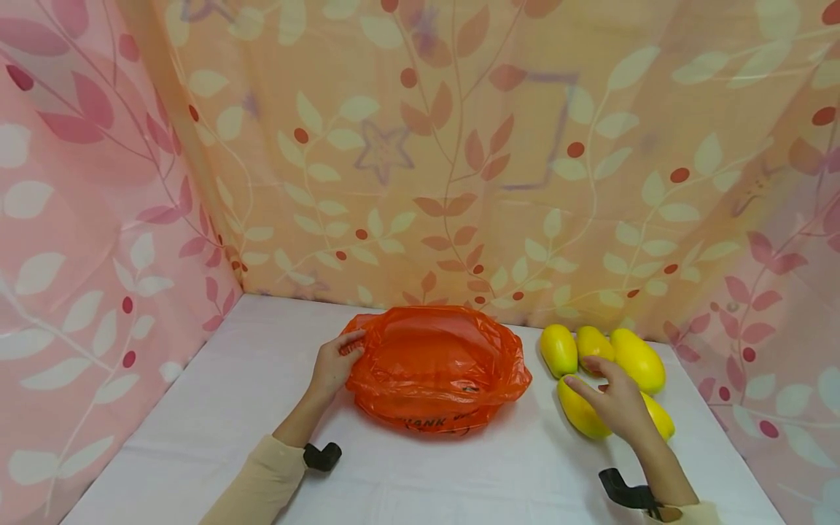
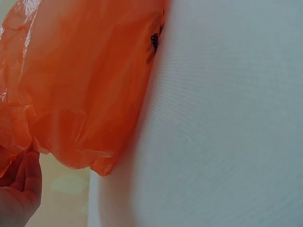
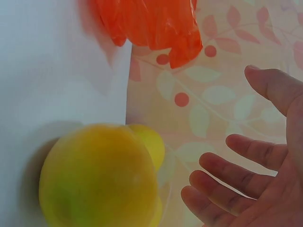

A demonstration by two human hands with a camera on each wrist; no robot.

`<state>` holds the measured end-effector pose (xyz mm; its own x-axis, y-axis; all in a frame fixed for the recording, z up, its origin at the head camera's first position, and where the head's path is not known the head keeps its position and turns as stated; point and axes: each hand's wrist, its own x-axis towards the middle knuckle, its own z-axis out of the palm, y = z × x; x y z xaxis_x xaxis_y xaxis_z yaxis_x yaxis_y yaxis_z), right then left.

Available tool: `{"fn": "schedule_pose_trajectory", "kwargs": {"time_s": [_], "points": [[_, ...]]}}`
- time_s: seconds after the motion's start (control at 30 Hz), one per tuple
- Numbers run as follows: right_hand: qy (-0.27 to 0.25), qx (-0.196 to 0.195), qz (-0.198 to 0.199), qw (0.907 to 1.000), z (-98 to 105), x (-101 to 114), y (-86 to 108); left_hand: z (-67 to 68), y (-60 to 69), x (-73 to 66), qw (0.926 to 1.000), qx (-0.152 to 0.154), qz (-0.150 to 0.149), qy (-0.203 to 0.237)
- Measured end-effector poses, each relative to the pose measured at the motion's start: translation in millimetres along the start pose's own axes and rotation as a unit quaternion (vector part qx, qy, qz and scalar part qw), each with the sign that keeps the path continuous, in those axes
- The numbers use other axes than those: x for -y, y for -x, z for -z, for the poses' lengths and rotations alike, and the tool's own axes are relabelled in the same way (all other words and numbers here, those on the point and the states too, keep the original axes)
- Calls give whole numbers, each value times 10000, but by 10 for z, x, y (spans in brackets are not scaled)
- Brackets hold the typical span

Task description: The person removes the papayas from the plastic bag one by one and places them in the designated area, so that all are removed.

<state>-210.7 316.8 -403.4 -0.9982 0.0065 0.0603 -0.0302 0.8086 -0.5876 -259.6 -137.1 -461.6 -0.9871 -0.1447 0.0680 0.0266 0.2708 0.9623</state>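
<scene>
An orange-red plastic bag (image 1: 433, 357) with black lettering sits on the white table, its mouth spread wide. My left hand (image 1: 333, 364) pinches the bag's left rim between thumb and fingers; in the left wrist view, that hand (image 2: 21, 189) is at the edge of the plastic (image 2: 85, 90). Several yellow mangoes lie in a group to the right of the bag. Over the nearest mango (image 1: 579, 414) hovers my right hand (image 1: 623, 405), fingers spread. In the right wrist view, the right hand (image 3: 255, 184) holds nothing and stands apart from a yellow-green mango (image 3: 99, 179).
A white cloth covers the table (image 1: 223, 408). Behind it hangs a floral curtain (image 1: 446, 146), with pink patterned curtains on the left (image 1: 98, 219) and right. Black wrist mounts (image 1: 321, 457) are worn on both arms.
</scene>
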Motion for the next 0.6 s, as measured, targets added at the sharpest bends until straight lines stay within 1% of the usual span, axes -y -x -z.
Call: {"fn": "schedule_pose_trajectory", "kwargs": {"time_s": [0.13,0.4,0.47,0.6], "points": [[10,7,91,10000,-66,12,-11,23,20,-13,9999,45,-103,31],[-32,131,96,9999,-166,47,-48,107,53,-43,9986,79,-252,-455],[-7,177,98,9998,-182,66,-56,135,63,-49,9985,101,-264,-474],[71,237,97,9996,-204,111,-59,192,94,-63,9981,259,-195,-520]]}}
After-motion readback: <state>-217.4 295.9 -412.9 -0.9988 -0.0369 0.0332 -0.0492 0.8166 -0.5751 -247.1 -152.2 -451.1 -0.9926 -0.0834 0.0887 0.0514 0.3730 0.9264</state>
